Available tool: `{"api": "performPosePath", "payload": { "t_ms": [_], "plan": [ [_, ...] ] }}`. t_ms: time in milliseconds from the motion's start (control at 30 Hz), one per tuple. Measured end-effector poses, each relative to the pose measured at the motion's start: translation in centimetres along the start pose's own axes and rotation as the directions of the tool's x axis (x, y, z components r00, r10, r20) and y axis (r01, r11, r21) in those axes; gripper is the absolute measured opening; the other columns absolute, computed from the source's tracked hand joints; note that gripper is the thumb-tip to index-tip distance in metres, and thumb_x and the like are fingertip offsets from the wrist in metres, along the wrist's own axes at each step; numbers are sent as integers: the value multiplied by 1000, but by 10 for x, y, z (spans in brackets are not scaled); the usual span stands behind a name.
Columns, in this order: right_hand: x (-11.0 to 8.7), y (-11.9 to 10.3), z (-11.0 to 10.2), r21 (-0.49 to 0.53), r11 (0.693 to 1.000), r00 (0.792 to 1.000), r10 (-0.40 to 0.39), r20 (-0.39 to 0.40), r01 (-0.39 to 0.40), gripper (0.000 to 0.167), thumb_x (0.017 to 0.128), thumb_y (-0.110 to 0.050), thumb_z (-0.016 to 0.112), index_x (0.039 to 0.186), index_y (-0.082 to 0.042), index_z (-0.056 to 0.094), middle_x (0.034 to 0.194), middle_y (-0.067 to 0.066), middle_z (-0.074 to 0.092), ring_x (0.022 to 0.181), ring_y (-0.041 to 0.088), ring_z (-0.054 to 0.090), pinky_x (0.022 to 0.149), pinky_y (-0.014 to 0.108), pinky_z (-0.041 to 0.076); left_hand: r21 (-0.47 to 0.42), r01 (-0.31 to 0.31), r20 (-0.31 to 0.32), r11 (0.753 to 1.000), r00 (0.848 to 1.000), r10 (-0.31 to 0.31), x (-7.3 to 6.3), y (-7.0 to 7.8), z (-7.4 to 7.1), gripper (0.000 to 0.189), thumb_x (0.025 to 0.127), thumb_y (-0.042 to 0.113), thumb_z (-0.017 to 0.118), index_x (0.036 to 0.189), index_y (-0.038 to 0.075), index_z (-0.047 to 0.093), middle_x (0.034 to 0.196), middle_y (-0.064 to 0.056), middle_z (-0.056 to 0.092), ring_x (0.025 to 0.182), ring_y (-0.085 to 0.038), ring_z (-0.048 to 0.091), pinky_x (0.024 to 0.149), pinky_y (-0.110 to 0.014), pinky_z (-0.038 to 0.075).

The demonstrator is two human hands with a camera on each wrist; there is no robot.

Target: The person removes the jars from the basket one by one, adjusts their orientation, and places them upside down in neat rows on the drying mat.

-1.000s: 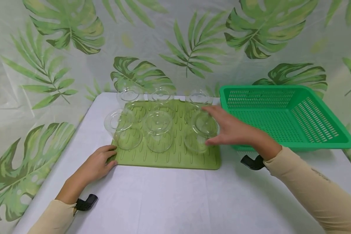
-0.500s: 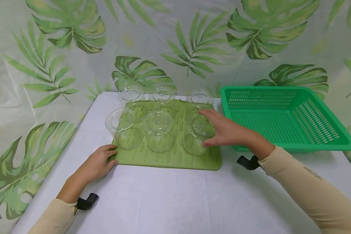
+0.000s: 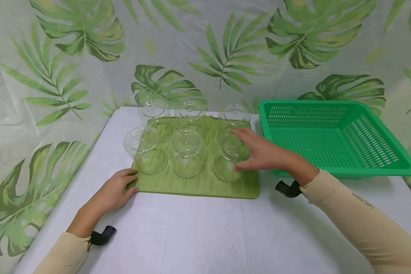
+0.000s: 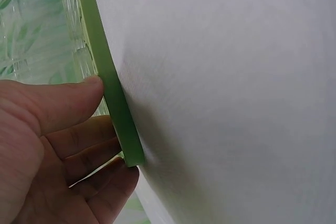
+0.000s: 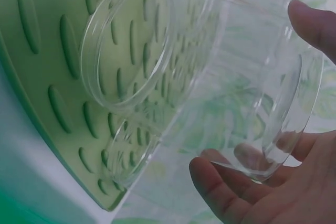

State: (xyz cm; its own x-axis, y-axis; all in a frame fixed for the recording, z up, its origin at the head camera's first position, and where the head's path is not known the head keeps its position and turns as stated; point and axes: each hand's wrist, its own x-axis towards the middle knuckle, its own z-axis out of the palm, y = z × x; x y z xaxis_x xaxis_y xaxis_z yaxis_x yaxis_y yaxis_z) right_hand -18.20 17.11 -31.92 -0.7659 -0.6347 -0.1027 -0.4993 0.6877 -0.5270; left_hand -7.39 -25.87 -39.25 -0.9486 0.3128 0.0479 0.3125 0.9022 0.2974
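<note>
At the front right of the green drying mat, my right hand holds a clear glass around its upper part. Its thumb is on one side and several fingers on the other, some showing through the glass. The glass stands on the mat, its lower ring on the ribbed surface. My left hand grips the mat's front left corner, thumb against the edge and the other fingers bent round the side. Nearest to the left hand stands a front left glass, with a front middle glass beside it.
Behind them stands a back row: a left glass, a middle glass and a right glass. A green perforated basket sits to the mat's right. A leaf-patterned cloth hangs behind the white tabletop.
My right hand has shifted slightly left with the front right glass, which has come more upright. The left hand stays at the mat's corner, and the other glasses keep their places.
</note>
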Motion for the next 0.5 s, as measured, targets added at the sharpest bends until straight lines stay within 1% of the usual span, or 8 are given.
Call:
{"api": "performPosePath", "payload": {
  "t_ms": [67,233,500],
  "plan": [
    [1,1,0,-4,1000,1000,2,-5,-2,106,78,-41,83,159,-16,20,162,14,23,146,37,35,111,59,41,0,3,2,1000,1000,-3,0,0,0,38,88,6,70,117,-16,64,131,-30,59,126,-48,52,104,-58,46],
    [2,3,-2,3,1000,1000,0,-2,0,103,79,-36,83,159,-16,20,162,15,23,146,38,34,111,60,40,3,6,8,1000,1000,-6,1,0,0,38,88,7,70,118,-16,64,131,-29,58,126,-48,52,104,-58,46],
    [2,3,-2,0,1000,1000,6,19,-6,103,80,-37,82,159,-16,19,163,14,20,147,38,32,112,61,39,1,10,13,1000,1000,-10,2,0,1,38,88,7,70,118,-16,63,131,-30,58,126,-48,52,104,-58,45]
  ]
}}
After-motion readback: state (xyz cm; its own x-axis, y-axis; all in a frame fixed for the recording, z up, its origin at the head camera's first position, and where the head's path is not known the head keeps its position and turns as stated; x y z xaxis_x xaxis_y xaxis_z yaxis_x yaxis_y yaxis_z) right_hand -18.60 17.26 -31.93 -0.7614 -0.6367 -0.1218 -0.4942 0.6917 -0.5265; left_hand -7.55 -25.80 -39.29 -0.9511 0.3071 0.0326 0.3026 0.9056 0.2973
